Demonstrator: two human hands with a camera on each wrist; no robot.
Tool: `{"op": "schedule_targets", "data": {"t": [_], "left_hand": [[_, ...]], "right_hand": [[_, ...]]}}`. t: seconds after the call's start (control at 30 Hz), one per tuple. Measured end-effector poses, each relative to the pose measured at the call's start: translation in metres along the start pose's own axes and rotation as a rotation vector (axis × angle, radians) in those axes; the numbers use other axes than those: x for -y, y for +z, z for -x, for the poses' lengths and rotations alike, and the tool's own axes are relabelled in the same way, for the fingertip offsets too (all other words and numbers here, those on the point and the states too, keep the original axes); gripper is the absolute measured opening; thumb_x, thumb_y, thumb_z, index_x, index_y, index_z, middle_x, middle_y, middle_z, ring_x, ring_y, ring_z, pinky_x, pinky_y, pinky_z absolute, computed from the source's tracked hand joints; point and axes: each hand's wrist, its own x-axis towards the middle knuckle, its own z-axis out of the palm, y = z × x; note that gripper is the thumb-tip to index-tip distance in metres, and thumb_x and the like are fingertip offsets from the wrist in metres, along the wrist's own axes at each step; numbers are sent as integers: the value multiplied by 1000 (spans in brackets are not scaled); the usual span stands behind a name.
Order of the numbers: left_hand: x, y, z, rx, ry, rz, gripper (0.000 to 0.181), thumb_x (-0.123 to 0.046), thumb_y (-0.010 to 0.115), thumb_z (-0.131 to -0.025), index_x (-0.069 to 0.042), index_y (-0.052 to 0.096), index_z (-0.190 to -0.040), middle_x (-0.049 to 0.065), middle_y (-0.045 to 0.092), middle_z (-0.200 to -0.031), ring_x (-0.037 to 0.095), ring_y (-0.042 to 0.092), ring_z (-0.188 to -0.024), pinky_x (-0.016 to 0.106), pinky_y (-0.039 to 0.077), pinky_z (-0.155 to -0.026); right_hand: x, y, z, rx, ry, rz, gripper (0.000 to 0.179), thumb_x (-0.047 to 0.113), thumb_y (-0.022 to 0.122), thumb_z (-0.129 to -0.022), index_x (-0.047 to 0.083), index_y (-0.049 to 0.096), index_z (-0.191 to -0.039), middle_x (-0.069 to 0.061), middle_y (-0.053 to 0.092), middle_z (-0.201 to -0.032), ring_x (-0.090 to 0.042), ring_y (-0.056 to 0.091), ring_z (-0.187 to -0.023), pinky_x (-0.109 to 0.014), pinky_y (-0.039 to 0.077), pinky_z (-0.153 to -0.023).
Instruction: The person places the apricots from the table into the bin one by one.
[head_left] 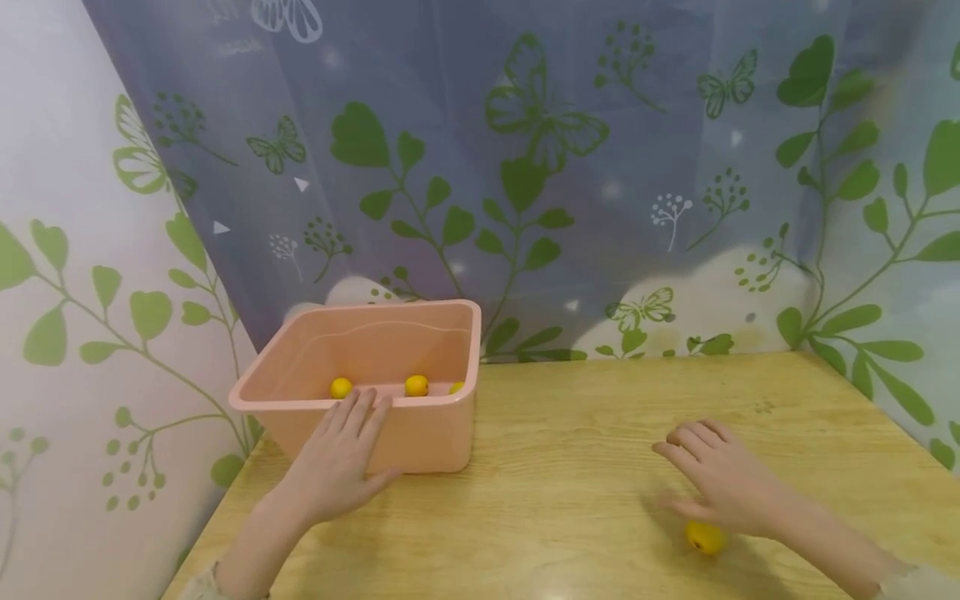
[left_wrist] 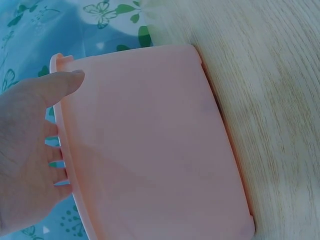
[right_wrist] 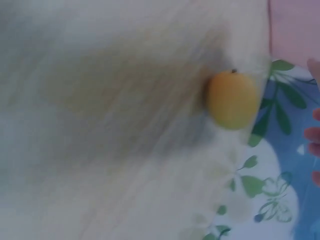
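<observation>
A pink plastic bin stands at the left of the table. Inside it lie yellow fruits, among them one at the left and one near the middle; a third shows partly behind the rim. My left hand is at the bin's front rim, its fingers extended over the edge and the thumb spread to the side. On the right, my right hand hovers with loosely bent fingers above a round yellow fruit. The right wrist view shows this fruit on the tabletop, apart from the fingertips.
The wood-grain table reaches back to a blue cloth printed with leaves and butterflies. A pale patterned wall covering borders the left side, close to the bin.
</observation>
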Motion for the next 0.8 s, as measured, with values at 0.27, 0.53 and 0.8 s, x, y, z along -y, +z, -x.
{"op": "schedule_targets", "data": {"t": [0.27,0.53,0.8], "left_hand": [[3,4,1,-29,13,13,86,-45,64,-83,7,29,-141,30,27,-143,46,23,-132,56,22,-106],[1,2,0,-13,11,1,85,-43,65,-83,7,29,-141,30,27,-144,46,23,-132,55,23,-106],[0,0,0,-9,6,1,84,-43,65,-83,8,30,-140,30,26,-144,45,23,-132,55,22,-106]], "right_hand": [[0,2,33,70,-33,-2,65,62,73,-63,10,62,-99,4,51,-96,-19,50,-90,-38,34,-82],[3,11,50,60,-64,-2,63,68,72,-57,17,61,-92,6,48,-94,-17,48,-85,-38,31,-80],[2,16,58,71,-66,-19,60,69,70,-59,19,59,-90,6,48,-95,-17,47,-87,-36,26,-82]]}}
